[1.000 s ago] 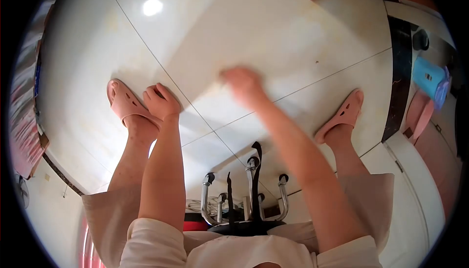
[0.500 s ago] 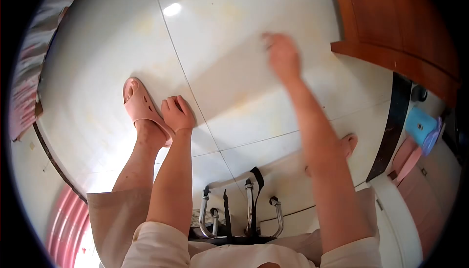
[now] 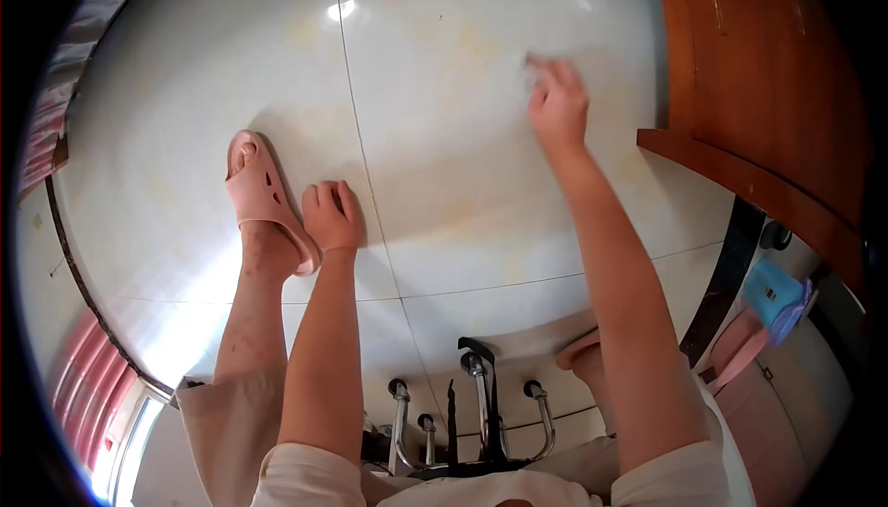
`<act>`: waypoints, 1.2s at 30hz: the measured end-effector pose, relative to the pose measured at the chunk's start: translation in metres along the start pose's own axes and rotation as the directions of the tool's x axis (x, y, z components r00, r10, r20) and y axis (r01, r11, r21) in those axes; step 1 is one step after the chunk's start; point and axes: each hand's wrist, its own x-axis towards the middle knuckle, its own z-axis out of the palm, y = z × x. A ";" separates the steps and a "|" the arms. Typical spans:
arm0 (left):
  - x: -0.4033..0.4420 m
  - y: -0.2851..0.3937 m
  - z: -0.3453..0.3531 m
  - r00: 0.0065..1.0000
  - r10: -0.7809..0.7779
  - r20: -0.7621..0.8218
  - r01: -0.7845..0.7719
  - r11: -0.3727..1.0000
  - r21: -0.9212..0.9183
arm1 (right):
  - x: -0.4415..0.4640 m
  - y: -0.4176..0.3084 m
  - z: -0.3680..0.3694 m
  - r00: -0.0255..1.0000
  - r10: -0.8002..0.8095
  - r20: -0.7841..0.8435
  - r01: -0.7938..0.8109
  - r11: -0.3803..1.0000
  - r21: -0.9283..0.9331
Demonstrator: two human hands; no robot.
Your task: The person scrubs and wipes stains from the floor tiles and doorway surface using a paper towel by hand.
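My left hand (image 3: 331, 216) is low over the pale tiled floor (image 3: 462, 165), right beside the pink slipper (image 3: 254, 188) on my left foot. Its fingers are curled in, and whatever they may hold is hidden. Farther out and to the right, my right hand (image 3: 560, 105) reaches over the tiles, somewhat blurred. Its fingers are drawn together, with a tiny dark thing showing at the tips, too small to name. A small dark speck (image 3: 440, 18) lies on the floor to the left of that hand.
A reddish-brown wooden cabinet (image 3: 749, 72) borders the floor on the right. Below it are a light-blue item (image 3: 772, 290) and a pink item (image 3: 737, 350). Chrome seat legs (image 3: 476, 377) with black straps stand beneath me. A pink curtain (image 3: 88, 373) hangs at lower left.
My right hand has shifted slightly to the right and outward, still off my left hand. My left hand stays by the slipper. The whole view has turned a little.
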 end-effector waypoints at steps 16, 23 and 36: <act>-0.001 -0.003 -0.001 0.999 -0.029 -0.013 0.029 1.000 0.007 | 0.000 -0.025 -0.010 0.978 -0.099 0.182 0.082 0.992 0.100; 0.005 0.001 -0.006 0.999 -0.042 -0.025 0.041 0.999 -0.028 | 0.056 -0.031 0.019 0.965 -0.136 0.223 0.102 0.983 0.155; 0.001 -0.004 -0.007 1.000 -0.021 -0.019 0.021 1.000 -0.019 | 0.063 -0.031 0.013 0.908 -0.180 0.379 0.196 0.981 -0.004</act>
